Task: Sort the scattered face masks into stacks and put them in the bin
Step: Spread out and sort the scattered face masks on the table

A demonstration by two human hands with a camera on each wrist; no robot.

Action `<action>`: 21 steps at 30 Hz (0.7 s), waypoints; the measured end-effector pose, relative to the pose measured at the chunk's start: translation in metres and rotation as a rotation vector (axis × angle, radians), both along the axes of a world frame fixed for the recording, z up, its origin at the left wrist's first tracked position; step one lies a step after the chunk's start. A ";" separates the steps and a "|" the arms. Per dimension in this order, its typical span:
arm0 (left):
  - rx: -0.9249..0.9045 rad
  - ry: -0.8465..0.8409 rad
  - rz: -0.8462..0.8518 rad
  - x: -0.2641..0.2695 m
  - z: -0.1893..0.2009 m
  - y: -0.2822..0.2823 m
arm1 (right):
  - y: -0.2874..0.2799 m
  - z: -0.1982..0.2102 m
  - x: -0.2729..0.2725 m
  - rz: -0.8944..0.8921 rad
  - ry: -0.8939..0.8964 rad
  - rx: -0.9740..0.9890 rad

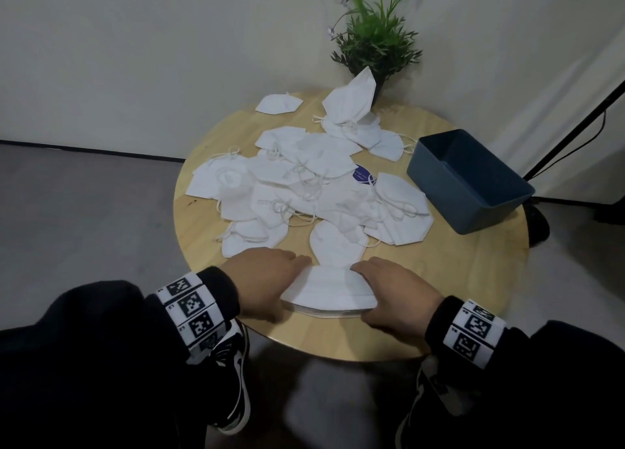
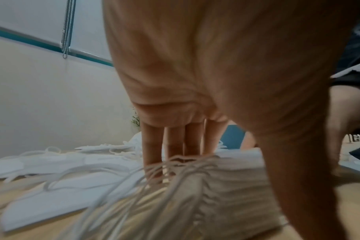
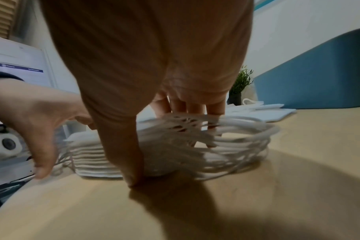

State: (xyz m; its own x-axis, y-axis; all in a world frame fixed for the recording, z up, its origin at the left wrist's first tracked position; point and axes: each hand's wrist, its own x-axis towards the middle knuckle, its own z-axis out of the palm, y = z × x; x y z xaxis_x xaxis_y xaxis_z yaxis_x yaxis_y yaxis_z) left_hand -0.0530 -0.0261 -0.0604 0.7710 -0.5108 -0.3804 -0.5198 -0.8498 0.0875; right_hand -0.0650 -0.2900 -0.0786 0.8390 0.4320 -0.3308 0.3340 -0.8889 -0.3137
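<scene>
A squared stack of white face masks lies at the near edge of the round wooden table. My left hand stands against its left end and my right hand against its right end. In the left wrist view, straight fingers reach down into the stack's ear loops. In the right wrist view, the thumb touches the table in front of the stack, with the fingers behind it. Several loose masks lie scattered further back. The blue bin stands at the right.
A potted green plant stands at the table's far edge with a mask leaning on it. One mask lies alone at the far left. A black stand and cable rise beyond the bin. My shoes show under the near edge.
</scene>
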 end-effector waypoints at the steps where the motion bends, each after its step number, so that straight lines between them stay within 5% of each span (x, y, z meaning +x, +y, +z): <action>1: -0.021 0.053 0.014 0.001 0.002 0.001 | 0.000 -0.001 0.000 -0.013 0.013 -0.002; 7: -0.318 0.310 0.150 0.013 0.006 0.001 | 0.002 0.001 0.001 -0.027 -0.010 -0.065; 16: -0.428 -0.087 -0.032 0.021 -0.004 -0.015 | -0.011 0.031 0.005 -0.174 -0.054 0.166; 21: -0.340 -0.139 -0.089 0.018 -0.019 -0.021 | -0.005 0.009 0.002 -0.035 -0.170 0.021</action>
